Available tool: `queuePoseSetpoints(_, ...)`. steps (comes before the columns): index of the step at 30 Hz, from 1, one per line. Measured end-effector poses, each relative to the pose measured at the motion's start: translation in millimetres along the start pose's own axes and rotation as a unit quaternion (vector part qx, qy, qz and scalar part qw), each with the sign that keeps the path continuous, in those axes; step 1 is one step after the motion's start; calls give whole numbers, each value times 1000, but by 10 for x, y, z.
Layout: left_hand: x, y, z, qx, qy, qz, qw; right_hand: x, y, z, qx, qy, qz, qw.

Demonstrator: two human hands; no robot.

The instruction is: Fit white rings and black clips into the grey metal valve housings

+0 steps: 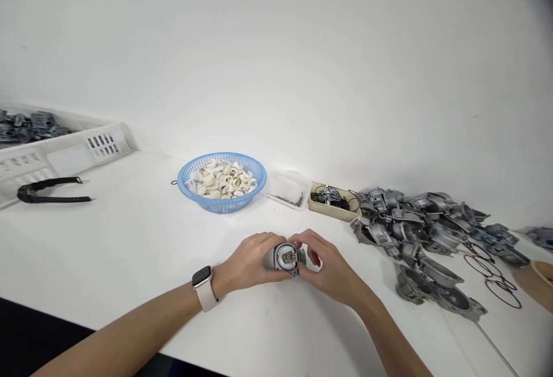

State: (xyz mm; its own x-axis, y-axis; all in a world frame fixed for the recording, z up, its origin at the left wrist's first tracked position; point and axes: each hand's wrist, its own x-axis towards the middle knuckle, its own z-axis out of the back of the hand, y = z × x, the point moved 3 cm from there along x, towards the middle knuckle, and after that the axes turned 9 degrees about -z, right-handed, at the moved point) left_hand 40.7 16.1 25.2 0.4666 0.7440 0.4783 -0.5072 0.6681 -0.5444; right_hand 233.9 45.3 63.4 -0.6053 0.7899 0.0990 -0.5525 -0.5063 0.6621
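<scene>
A grey metal carburetor (286, 256) is held between my two hands just above the white table, its round open side facing up. Inside the opening, a pale ring-shaped part and small brass-coloured pieces show. My left hand (254, 259) wraps round the carburetor's left side, thumb along the near edge and fingers at the far edge. My right hand (324, 267) grips its right side, with thumb and index finger at the rim close to a small metal part. Whether a tiny piece sits between those right fingertips is too small to tell.
Behind my hands stand a blue basket (222, 208) of white floats, a clear tray (289, 187) with thin pins and a cream box (332, 211). Carburetor bodies (406, 221) pile up on the right beside black rubber rings (496, 279). A white crate (69, 158) and black strap (54, 190) lie left.
</scene>
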Motion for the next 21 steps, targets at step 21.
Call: queuePoseSetpoints(21, 256, -14, 148, -17, 59, 30, 998, 114, -246, -105, 38, -69, -6, 997)
